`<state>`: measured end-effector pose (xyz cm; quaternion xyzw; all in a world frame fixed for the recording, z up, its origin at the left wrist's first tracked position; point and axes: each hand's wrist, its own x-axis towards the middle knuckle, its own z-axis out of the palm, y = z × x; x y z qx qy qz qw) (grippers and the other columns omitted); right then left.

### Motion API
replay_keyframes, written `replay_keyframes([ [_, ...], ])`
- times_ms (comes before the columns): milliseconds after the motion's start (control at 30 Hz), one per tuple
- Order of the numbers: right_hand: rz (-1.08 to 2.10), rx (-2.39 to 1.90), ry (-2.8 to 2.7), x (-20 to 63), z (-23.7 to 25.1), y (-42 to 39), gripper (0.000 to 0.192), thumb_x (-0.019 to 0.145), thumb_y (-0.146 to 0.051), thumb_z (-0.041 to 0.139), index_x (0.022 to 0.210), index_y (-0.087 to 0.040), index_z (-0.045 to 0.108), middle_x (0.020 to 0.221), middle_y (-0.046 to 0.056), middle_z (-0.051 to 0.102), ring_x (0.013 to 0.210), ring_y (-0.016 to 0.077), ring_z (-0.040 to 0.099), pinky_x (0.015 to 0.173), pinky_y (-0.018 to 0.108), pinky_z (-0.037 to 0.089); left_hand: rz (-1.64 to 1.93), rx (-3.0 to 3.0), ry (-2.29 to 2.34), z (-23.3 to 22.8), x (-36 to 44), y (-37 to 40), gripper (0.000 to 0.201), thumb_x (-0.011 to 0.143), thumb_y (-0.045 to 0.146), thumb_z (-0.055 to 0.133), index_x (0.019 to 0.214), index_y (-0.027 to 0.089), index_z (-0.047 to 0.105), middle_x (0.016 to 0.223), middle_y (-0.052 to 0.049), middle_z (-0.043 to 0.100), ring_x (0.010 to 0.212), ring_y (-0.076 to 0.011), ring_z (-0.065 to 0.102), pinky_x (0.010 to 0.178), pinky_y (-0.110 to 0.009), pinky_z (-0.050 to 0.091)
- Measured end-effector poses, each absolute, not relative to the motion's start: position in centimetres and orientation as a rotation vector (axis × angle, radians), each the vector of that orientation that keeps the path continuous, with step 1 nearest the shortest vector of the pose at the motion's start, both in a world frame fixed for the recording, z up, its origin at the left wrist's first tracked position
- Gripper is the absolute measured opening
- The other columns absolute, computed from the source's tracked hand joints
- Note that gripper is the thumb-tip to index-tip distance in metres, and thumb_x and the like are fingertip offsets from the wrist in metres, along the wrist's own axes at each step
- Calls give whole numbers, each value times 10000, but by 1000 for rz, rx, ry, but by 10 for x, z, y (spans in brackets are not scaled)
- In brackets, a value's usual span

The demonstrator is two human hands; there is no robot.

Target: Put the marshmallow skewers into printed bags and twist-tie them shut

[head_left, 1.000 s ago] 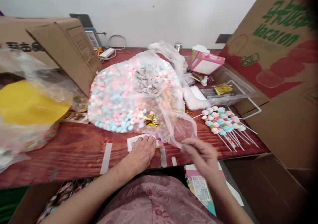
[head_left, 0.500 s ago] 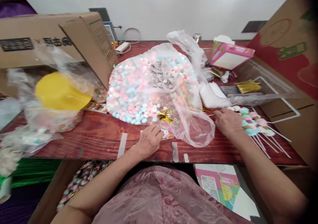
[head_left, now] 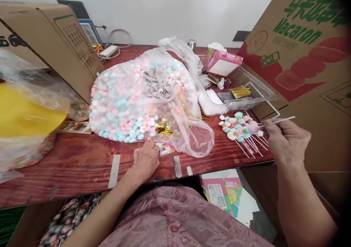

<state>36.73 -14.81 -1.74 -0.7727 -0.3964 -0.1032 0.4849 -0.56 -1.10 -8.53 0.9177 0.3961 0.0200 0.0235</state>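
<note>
My right hand [head_left: 287, 141] is closed round the white stick of a marshmallow skewer [head_left: 244, 131], whose pink, blue and white pieces point left. Beneath it lies a pile of similar skewers [head_left: 237, 121], their sticks toward the table's front edge. At the front edge, my left hand [head_left: 146, 159] has its fingers bent together on a small printed plastic bag [head_left: 166, 149]; its fingertips are partly hidden. Just behind is a large clear bag of pastel marshmallows [head_left: 120, 104], with a grey cloth-like bundle [head_left: 157, 82] and gold twist ties [head_left: 163, 127] on top.
A clear tray [head_left: 263, 93] at the right holds sticks and gold ties [head_left: 240, 92], with a pink box [head_left: 223, 61] behind. Cardboard boxes stand left [head_left: 74, 42] and right [head_left: 298, 68]. A yellow item in plastic [head_left: 27, 111] lies left. Wood table [head_left: 82, 155] shows in front.
The view has turned right. My right hand has moved right and now holds a marshmallow skewer over the pile. My left hand stays at the small plastic bag.
</note>
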Motion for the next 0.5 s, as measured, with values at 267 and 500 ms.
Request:
replay_keyframes([
  [267,-127,-2084,-1220,354,-47,-153,273,818,-431,574,744,-180,650,606,10,604,551,128,482,583,265,390,400,2839,1156,-104,-17,-12,227,909,152,478,782,155,666,883,-104,661,869,-234,591,756,-337,471],
  [500,-172,-2162,-1389,354,-28,-146,334,782,-452,543,555,-211,501,458,-29,365,467,104,301,522,281,293,264,2754,1133,-96,-24,-14,245,954,217,476,887,155,703,920,-91,670,852,-213,601,757,-322,482],
])
